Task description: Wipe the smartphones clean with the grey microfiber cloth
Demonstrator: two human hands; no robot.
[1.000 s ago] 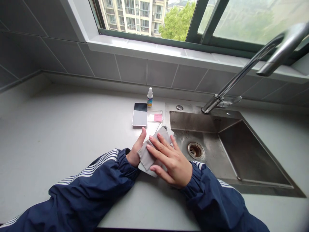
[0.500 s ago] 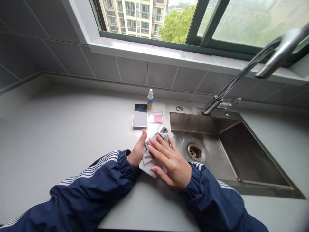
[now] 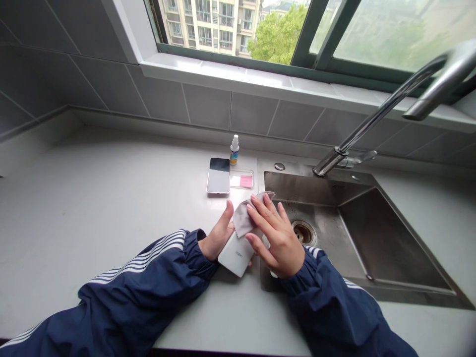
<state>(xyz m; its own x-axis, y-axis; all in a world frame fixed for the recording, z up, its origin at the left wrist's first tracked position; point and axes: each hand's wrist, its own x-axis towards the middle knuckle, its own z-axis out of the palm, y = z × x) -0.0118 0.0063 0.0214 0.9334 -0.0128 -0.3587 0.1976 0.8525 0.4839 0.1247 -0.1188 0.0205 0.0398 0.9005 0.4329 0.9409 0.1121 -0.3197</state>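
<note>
A white phone (image 3: 235, 259) lies back side up in my left hand (image 3: 218, 234), which supports it from below with the thumb along its left edge. Over the phone's upper part, my right hand (image 3: 274, 240) presses a grey cloth (image 3: 243, 220) flat with its fingers. The cloth hides the camera end of the phone. Beyond my hands, a second phone (image 3: 218, 176) rests screen up on the counter. Beside it are a clear case (image 3: 242, 179) with a pink piece in it and a small white spray bottle (image 3: 234, 151) standing upright.
A steel sink (image 3: 357, 198) is set into the white counter (image 3: 111, 198) to the right of my hands. Its chrome faucet (image 3: 372, 124) arches over the back right. A tiled wall (image 3: 208, 104) and a window sill (image 3: 238, 74) run along the back.
My right hand has slid the cloth up and to the right across the phone's back. The lower back with its lettering now shows, and the camera end is covered.
</note>
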